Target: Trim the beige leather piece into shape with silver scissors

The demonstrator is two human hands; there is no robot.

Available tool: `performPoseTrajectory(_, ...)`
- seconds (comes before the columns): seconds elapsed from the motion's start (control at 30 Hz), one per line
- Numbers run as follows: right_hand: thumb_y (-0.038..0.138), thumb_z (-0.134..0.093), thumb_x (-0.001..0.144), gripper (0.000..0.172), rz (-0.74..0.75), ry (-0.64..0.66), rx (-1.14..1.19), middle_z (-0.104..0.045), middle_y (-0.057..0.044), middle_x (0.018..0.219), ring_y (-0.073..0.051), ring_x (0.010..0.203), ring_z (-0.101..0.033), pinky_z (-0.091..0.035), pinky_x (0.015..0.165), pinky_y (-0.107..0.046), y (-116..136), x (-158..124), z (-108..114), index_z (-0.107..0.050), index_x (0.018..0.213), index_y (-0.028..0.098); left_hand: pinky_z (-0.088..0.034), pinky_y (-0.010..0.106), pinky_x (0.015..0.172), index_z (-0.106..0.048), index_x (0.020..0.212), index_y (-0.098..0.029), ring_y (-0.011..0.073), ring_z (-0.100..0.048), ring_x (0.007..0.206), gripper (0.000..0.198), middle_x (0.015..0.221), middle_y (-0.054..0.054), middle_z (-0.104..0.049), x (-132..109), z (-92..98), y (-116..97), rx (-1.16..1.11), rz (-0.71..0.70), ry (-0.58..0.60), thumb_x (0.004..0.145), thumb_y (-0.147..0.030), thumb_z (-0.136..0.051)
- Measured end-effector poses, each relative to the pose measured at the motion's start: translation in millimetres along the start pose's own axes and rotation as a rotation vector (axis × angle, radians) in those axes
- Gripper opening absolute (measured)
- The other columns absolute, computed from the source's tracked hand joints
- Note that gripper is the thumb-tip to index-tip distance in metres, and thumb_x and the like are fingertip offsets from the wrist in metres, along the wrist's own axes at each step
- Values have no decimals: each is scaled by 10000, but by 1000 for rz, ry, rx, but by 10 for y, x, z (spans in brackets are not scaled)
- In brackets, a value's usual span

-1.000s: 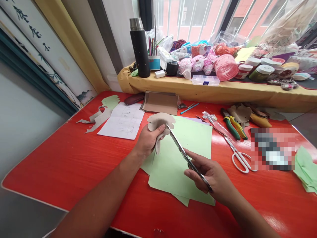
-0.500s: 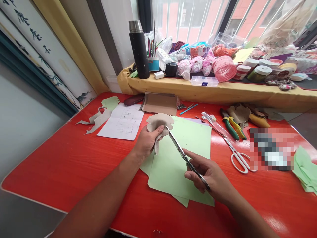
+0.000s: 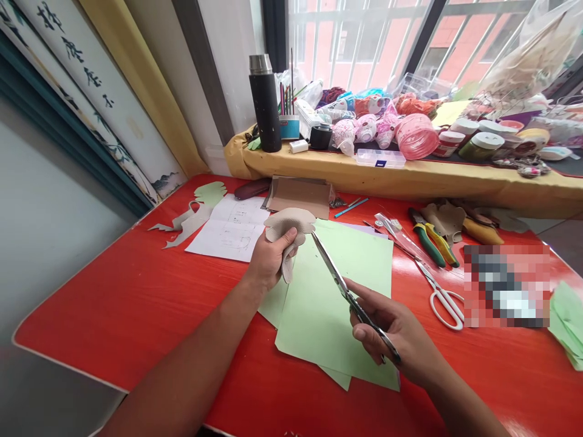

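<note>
We see a scalloped beige piece of soft sheet material, perhaps felt or thin leather, held in the air above the paper by our left hand. That hand is closed around its lower middle, with the thumb on top, and a narrow tail of the piece hangs below the grip. It looks light and floppy, likely to bend rather than hold its shape, so we judge the gathered middle the surest place to hold it, leaving the scalloped edge free.

Our right hand grips long steel scissors closely around the handles, which it mostly hides. The blades stand almost closed, a narrow opening at most, with their tips just beside the beige piece and not touching it.

Below both hands lie overlapping pale green paper sheets on a glossy red table. To the left are a folded white paper with pencil drawings and a pale green leaf-shaped cut-out. Further right lie green-and-yellow-handled pliers and white-handled scissors. Beyond the table, a yellow-draped windowsill holds a black vacuum flask and a roll of pink ribbon.
</note>
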State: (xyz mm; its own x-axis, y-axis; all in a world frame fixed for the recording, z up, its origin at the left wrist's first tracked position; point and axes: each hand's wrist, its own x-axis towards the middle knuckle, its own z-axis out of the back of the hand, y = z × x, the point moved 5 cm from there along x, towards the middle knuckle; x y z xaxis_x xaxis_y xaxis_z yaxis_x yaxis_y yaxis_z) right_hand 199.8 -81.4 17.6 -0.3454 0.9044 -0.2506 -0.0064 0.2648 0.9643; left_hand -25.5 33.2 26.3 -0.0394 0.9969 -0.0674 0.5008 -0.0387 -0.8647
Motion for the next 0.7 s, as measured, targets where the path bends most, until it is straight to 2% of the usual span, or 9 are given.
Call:
performPoseTrajectory(0.17, 582, -891, 862, 870, 29, 48, 20, -507, 53, 724, -99, 498, -399, -402, 442, -256, -35, -1, 7, -608, 1605, 230, -339, 246, 509, -653, 793, -167, 74, -434, 553, 328, 689, -23, -573, -10, 10, -42, 4, 16, 4, 737, -335, -929)
performPoseTrajectory(0.37, 596, -906, 845, 893, 48, 145, 51, -494, 56, 706, -97, 504, -379, -355, 444, -241, -32, -35, -34, -608, 1607, 238, -258, 253, 471, -688, 809, -161, 65, -358, 517, 353, 677, -7, -576, -12, -45, -68, 17, 61, 75, 743, -413, -925)
performPoseTrajectory(0.47, 603, -916, 832, 890, 59, 181, 77, -502, 59, 684, -87, 477, -373, -328, 434, -234, -35, -40, -44, -626, 1592, 241, -208, 243, 459, -674, 788, -154, 45, -316, 482, 346, 664, -5, -569, -13, -62, -66, -25, 109, 154, 761, -403, -913)
performPoseTrajectory(0.6, 591, -920, 837, 855, 78, 233, 94, -525, 53, 691, -78, 482, -369, -311, 452, -224, -4, -51, -58, -643, 1576, 264, -202, 217, 463, -662, 767, -145, 28, -286, 450, 284, 595, -53, -451, -41, -91, -72, -82, 161, 314, 838, -345, -851)
performPoseTrajectory(0.7, 570, -923, 845, 821, 90, 257, 102, -526, 49, 705, -74, 500, -367, -295, 466, -217, 12, -62, -63, -652, 1567, 287, -184, 205, 451, -647, 767, -148, 23, -271, 442, 274, 596, -67, -425, -57, -87, -70, -114, 198, 324, 832, -319, -851)
